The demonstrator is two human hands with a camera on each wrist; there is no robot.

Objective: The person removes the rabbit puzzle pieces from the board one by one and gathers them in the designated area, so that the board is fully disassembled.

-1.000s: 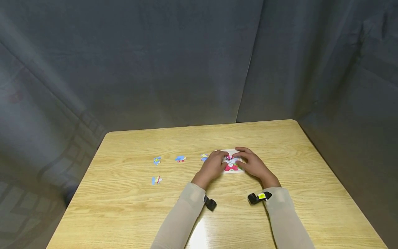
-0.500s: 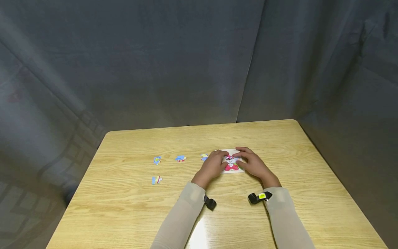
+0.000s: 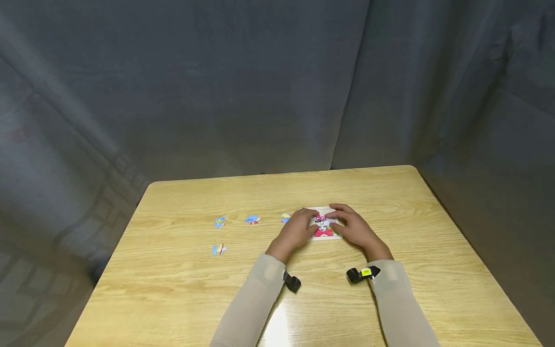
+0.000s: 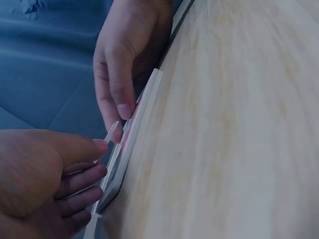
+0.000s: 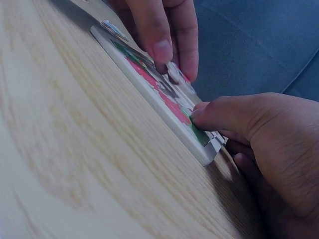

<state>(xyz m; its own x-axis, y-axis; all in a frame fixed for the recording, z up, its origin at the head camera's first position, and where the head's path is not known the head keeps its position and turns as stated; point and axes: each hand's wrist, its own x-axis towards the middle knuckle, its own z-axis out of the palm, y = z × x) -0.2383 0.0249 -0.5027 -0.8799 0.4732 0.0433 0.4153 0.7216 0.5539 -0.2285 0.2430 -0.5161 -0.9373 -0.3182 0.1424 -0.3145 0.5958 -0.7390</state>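
Observation:
A small framed jigsaw puzzle (image 3: 325, 233) with a pink cartoon animal lies on the table between both hands. My left hand (image 3: 296, 230) is at its left side and covers part of it. Between thumb and fingers that hand pinches a thin puzzle piece (image 4: 112, 132), tilted up over the frame in the left wrist view. The right wrist view shows the same piece (image 5: 178, 74) above the picture. At the right side, my right hand (image 3: 357, 229) grips the puzzle board (image 5: 149, 104), its thumb on the green corner of the picture and its fingers along the edge.
Loose puzzle pieces lie left of the hands: a blue one with yellow (image 3: 219, 222), a blue and red one (image 3: 253, 220), one with a red stripe (image 3: 219, 249) and one beside the left hand (image 3: 285, 218). A grey curtain (image 3: 243, 96) hangs behind the wooden table (image 3: 173, 289).

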